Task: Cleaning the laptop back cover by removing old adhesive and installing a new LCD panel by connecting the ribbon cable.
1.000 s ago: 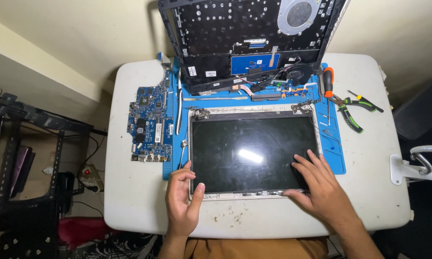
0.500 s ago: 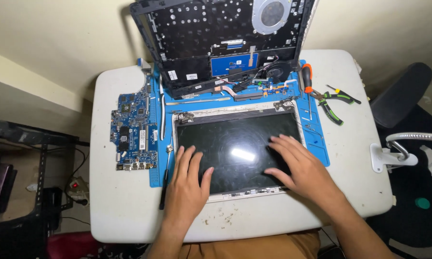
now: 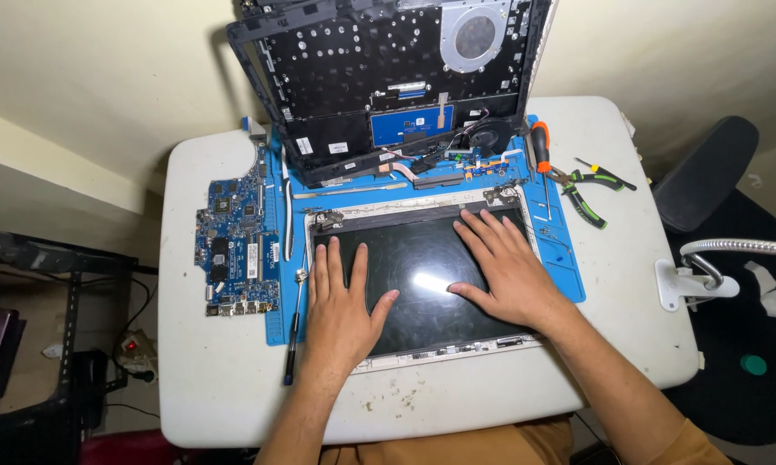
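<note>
1. At the far left of the frame, a dark metal rack (image 3: 26, 344) stands beside the white table (image 3: 216, 405), with cables on the floor beneath it.
2. On the left part of the table lies a blue laptop motherboard (image 3: 235, 245), flat, its right edge touching the blue work mat (image 3: 278, 327).
3. A dark slim screwdriver (image 3: 291, 340) lies along the mat's left strip, its tip end hanging over the mat's lower edge onto the table.
4. The left hand (image 3: 341, 301) lies flat, palm down, fingers spread and open, on the left half of the laptop screen panel (image 3: 422, 258); it grips nothing.
5. The screen panel lies face up in the centre of the frame on the mat, a lamp glare showing on its dark glass between the two hands.
6. Above it, at the top centre, the laptop base shell (image 3: 388, 77) leans upright against the wall, its fan (image 3: 474, 34) at the upper right.
7. The right hand (image 3: 509, 271) also rests flat and open on the right half of the panel, fingers pointing to the upper left.
8. Right of the mat, an orange-handled screwdriver (image 3: 540, 146) and green-handled pliers (image 3: 588, 194) lie on the table.
9. At the right edge, a white lamp base (image 3: 689, 284) sits clamped to the table, near a black chair (image 3: 707, 168).
</note>
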